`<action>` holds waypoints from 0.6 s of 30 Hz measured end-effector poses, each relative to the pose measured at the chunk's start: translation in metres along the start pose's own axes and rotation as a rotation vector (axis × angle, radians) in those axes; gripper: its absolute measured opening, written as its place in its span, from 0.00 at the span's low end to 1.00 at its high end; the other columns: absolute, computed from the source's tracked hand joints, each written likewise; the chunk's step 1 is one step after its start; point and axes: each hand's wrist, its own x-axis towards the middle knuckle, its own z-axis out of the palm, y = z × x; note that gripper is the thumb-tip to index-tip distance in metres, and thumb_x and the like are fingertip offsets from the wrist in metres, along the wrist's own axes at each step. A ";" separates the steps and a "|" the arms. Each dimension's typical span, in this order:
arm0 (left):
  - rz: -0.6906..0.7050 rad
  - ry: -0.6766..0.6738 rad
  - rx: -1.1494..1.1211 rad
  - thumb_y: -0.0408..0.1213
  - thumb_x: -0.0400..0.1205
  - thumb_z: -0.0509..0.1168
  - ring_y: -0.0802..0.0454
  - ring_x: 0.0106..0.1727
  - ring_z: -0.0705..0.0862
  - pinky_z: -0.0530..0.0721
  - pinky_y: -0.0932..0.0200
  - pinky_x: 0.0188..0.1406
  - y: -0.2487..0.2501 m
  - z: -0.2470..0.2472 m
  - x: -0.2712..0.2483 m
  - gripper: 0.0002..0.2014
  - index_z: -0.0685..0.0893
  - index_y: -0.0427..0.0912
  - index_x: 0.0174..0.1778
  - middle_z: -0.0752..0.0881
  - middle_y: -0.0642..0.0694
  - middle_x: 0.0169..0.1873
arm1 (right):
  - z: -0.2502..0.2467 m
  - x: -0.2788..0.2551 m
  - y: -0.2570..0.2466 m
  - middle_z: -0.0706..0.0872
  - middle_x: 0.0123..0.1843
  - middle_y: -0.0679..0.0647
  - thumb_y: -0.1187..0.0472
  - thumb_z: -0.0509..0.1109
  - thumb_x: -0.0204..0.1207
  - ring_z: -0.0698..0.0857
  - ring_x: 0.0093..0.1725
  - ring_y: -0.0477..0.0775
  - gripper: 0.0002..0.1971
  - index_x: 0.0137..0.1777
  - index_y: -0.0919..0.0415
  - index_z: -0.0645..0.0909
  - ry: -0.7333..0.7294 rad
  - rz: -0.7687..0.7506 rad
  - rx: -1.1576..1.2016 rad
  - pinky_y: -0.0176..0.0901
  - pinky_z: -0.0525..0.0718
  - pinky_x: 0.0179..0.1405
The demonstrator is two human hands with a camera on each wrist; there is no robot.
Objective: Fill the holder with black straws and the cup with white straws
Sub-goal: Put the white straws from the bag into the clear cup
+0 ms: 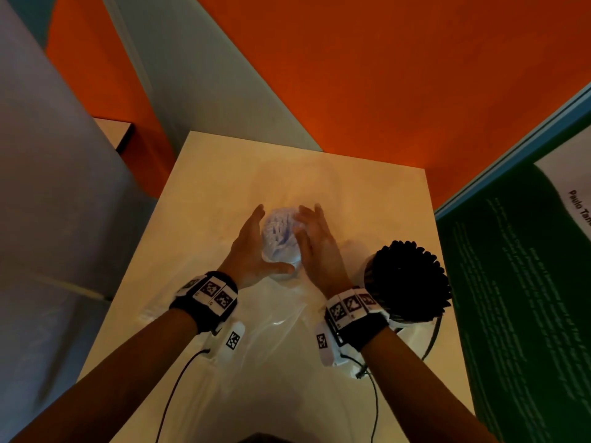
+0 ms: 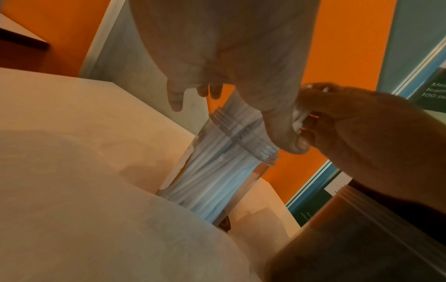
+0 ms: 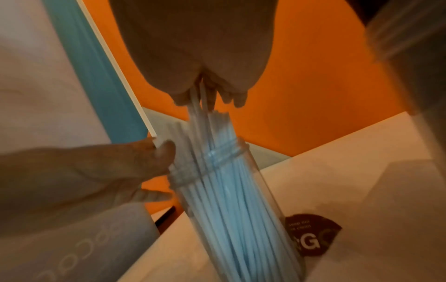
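Observation:
A clear cup (image 1: 280,251) packed with white straws (image 1: 279,225) stands mid-table between my hands. My left hand (image 1: 256,244) lies against its left side with straight fingers, and its thumb (image 2: 284,133) presses on the threaded rim (image 2: 241,133). My right hand (image 1: 315,235) is over the cup's right side and pinches the tops of a few white straws (image 3: 198,103) that stick up above the rest. A clear holder (image 1: 371,276) crammed with black straws (image 1: 406,276) stands to the right, beside my right wrist.
A crumpled clear plastic bag (image 1: 275,330) with a dark round label (image 3: 311,234) lies on the cream table (image 1: 208,174) near me. A green poster board (image 1: 511,282) stands along the right edge. A grey panel (image 1: 57,187) is on the left, over orange floor.

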 end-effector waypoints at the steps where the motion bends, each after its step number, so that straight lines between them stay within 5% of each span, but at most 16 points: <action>1: -0.001 -0.014 -0.016 0.70 0.48 0.79 0.55 0.83 0.55 0.61 0.52 0.79 0.000 0.001 0.003 0.73 0.41 0.55 0.83 0.52 0.53 0.84 | 0.005 -0.002 0.004 0.65 0.82 0.57 0.62 0.55 0.87 0.52 0.84 0.51 0.18 0.75 0.63 0.72 -0.044 -0.019 -0.050 0.58 0.59 0.82; 3: 0.000 -0.056 -0.050 0.71 0.47 0.78 0.54 0.83 0.57 0.64 0.45 0.80 -0.001 0.003 0.008 0.75 0.38 0.56 0.83 0.53 0.52 0.84 | 0.010 -0.004 0.009 0.57 0.85 0.48 0.58 0.54 0.87 0.43 0.83 0.44 0.21 0.79 0.57 0.68 -0.104 -0.034 -0.045 0.58 0.50 0.84; 6: -0.014 -0.125 -0.150 0.66 0.47 0.82 0.54 0.83 0.57 0.63 0.40 0.80 -0.001 0.004 0.017 0.77 0.33 0.58 0.81 0.53 0.53 0.84 | 0.011 -0.008 0.016 0.47 0.84 0.37 0.45 0.55 0.84 0.40 0.84 0.40 0.29 0.82 0.39 0.48 -0.077 0.008 0.145 0.61 0.51 0.84; 9: -0.033 -0.166 -0.225 0.60 0.49 0.84 0.54 0.83 0.56 0.62 0.40 0.81 0.001 0.003 0.024 0.76 0.34 0.56 0.82 0.52 0.53 0.84 | 0.012 -0.010 0.028 0.40 0.86 0.41 0.35 0.72 0.68 0.45 0.86 0.48 0.52 0.82 0.35 0.38 -0.037 0.243 0.474 0.64 0.60 0.82; 11: -0.008 -0.212 -0.223 0.66 0.49 0.81 0.53 0.83 0.56 0.60 0.44 0.81 0.003 0.000 0.026 0.75 0.38 0.51 0.83 0.51 0.50 0.84 | 0.017 -0.006 0.035 0.37 0.86 0.43 0.33 0.79 0.56 0.40 0.86 0.50 0.63 0.82 0.36 0.37 -0.127 0.358 0.435 0.66 0.57 0.82; 14: 0.075 -0.278 -0.152 0.78 0.49 0.72 0.47 0.84 0.54 0.58 0.44 0.82 0.004 -0.003 0.029 0.75 0.40 0.43 0.83 0.50 0.43 0.83 | 0.029 0.006 0.034 0.50 0.86 0.53 0.45 0.84 0.54 0.48 0.86 0.55 0.63 0.82 0.44 0.43 -0.181 0.348 0.422 0.67 0.52 0.82; 16: 0.049 -0.266 -0.196 0.75 0.51 0.74 0.44 0.83 0.57 0.62 0.38 0.80 0.005 -0.004 0.032 0.71 0.45 0.45 0.83 0.53 0.40 0.83 | 0.033 0.013 0.031 0.64 0.82 0.54 0.53 0.85 0.59 0.63 0.82 0.55 0.59 0.84 0.52 0.49 -0.149 0.363 0.529 0.65 0.63 0.80; 18: 0.024 -0.233 -0.313 0.66 0.55 0.79 0.48 0.79 0.68 0.70 0.40 0.76 0.006 -0.006 0.033 0.60 0.56 0.54 0.80 0.65 0.42 0.79 | 0.031 0.016 0.032 0.75 0.74 0.40 0.44 0.84 0.57 0.76 0.74 0.44 0.54 0.80 0.48 0.56 -0.133 0.352 0.567 0.55 0.79 0.71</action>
